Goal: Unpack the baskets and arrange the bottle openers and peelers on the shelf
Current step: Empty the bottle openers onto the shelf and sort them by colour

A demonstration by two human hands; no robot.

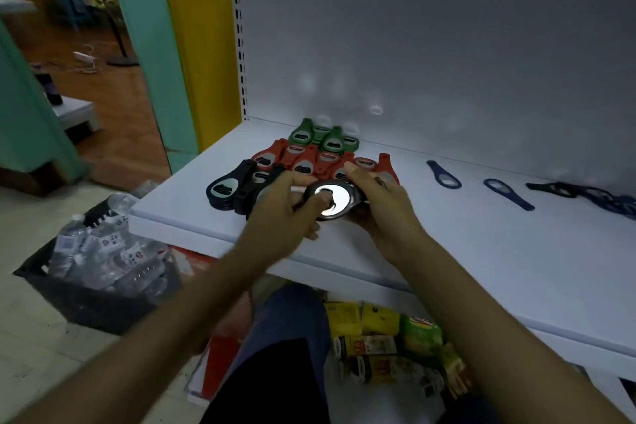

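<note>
Bottle opener [330, 200], black with a round shiny metal plate, sits between both hands just above the front part of the white shelf [447, 251]. The left hand [282, 213] grips its left side, fingers curled beneath and the thumb pressed on the metal plate. The right hand [382, 203] clasps the right side, fingers wrapped over the far edge.

Just behind the hands, other openers lie on the shelf in rows: black openers [227, 188] at the left front, touching one another, red openers [303, 158] behind them, and green openers [323, 138] nearest the back panel. The held opener is close to the right end of the black row, partly hiding it.

Farther right, well apart from the hands, slim blue tools [444, 174] lie singly, with a dark tangled heap [592, 196] of similar ones at the frame's edge; whether these are peelers cannot be told.

Left of the shelf, a black crate [86, 299] on the floor holds plastic water bottles. Below the shelf lie yellow and green packets [389, 344].
</note>
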